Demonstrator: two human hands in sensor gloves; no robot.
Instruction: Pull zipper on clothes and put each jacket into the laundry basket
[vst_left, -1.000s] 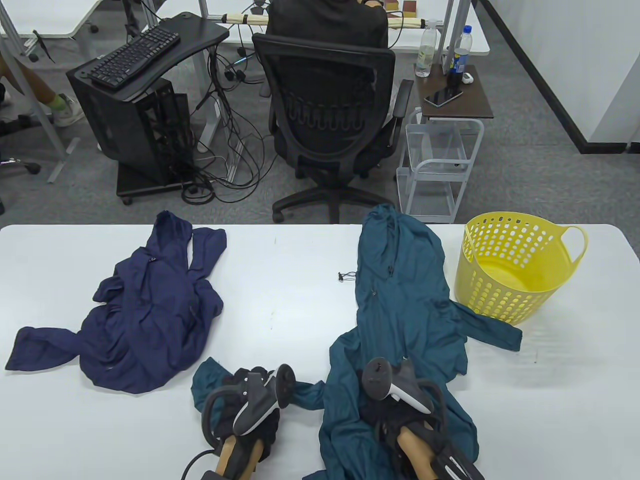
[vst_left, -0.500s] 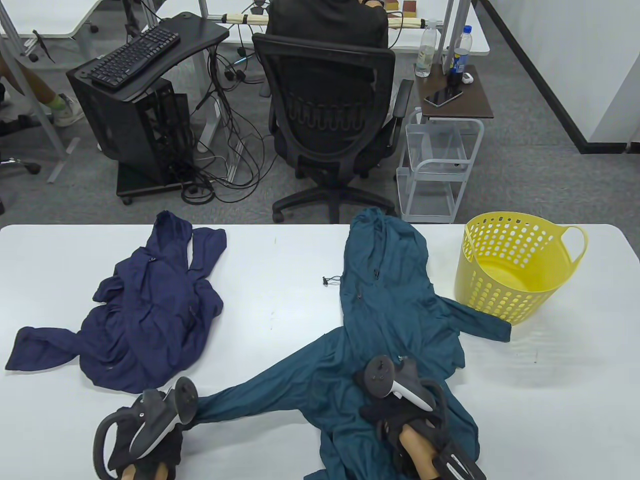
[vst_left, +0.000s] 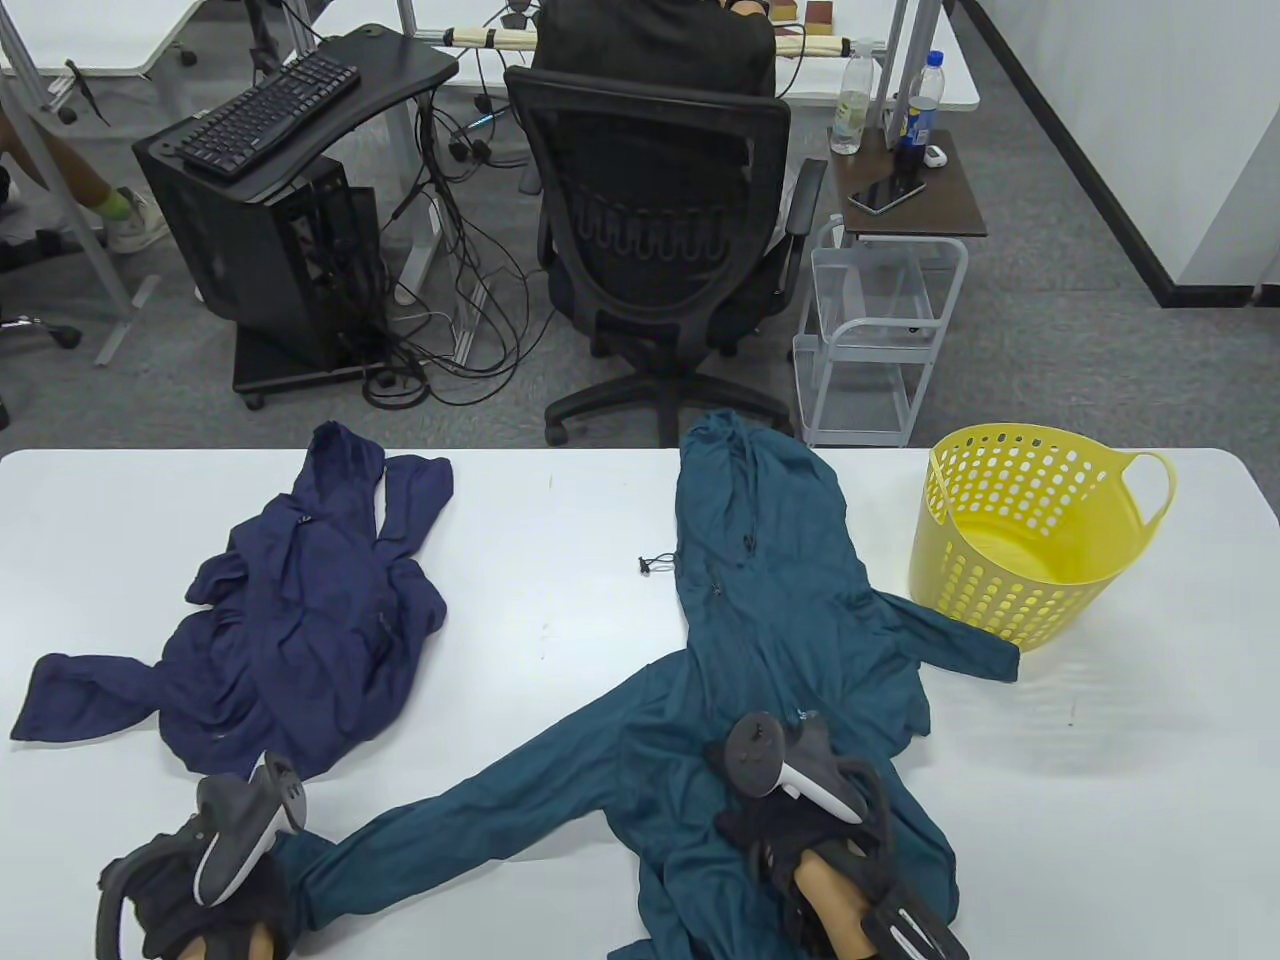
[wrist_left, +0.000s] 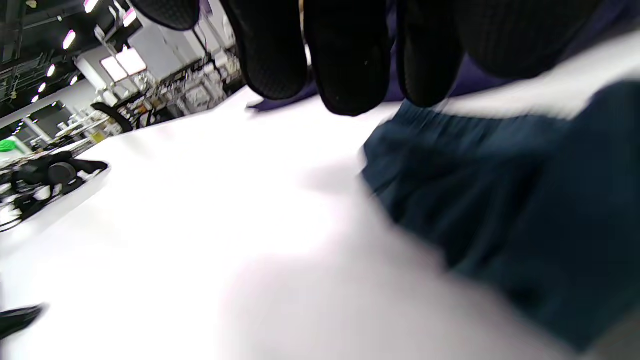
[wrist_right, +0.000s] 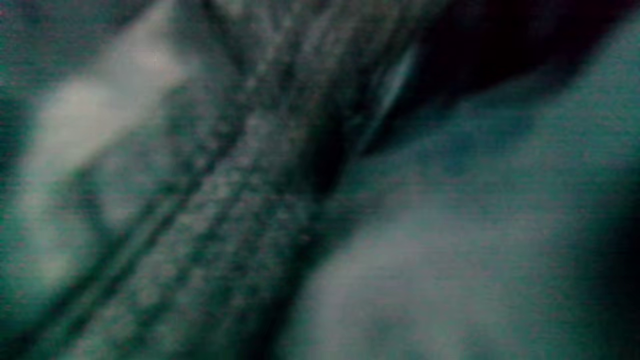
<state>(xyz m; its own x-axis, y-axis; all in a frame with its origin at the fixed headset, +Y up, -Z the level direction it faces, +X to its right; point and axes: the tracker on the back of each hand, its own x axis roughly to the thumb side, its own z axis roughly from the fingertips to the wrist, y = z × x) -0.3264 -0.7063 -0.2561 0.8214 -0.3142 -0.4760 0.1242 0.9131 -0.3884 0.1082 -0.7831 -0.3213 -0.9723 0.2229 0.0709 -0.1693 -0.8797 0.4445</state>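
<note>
From the table view I see my left hand (vst_left: 215, 885) in the lower left corner of the frame, at the cuff end of the teal jacket's (vst_left: 770, 600) long sleeve (vst_left: 470, 815), which runs as a diagonal band from that corner up to the jacket's body at centre right. The left wrist view adds what the overhead hides: my gloved fingers (wrist_left: 350, 55) hang in from the top edge, straight and held off the white table (wrist_left: 200, 210), with the blurred dark teal sleeve lying free at right, so that hand has let go and holds nothing. My right hand (vst_left: 790, 810) sits low at centre right on the jacket's hem area, tracker on top; the overhead hides its fingers. The right wrist view fills with dim, blurred teal cloth and a stitched seam running diagonally, pressed close to the lens, and I cannot tell from it whether that hand is gripping the fabric.

The teal jacket lies spread flat, hood toward the far edge of the table, a drawcord end (vst_left: 655, 565) trailing off its left side, its other sleeve reaching right to touch the base of the yellow laundry basket (vst_left: 1030, 540), which stands tilted at the right of the frame. The navy jacket (vst_left: 300, 620) lies crumpled at the left of the table, apart from the teal one
</note>
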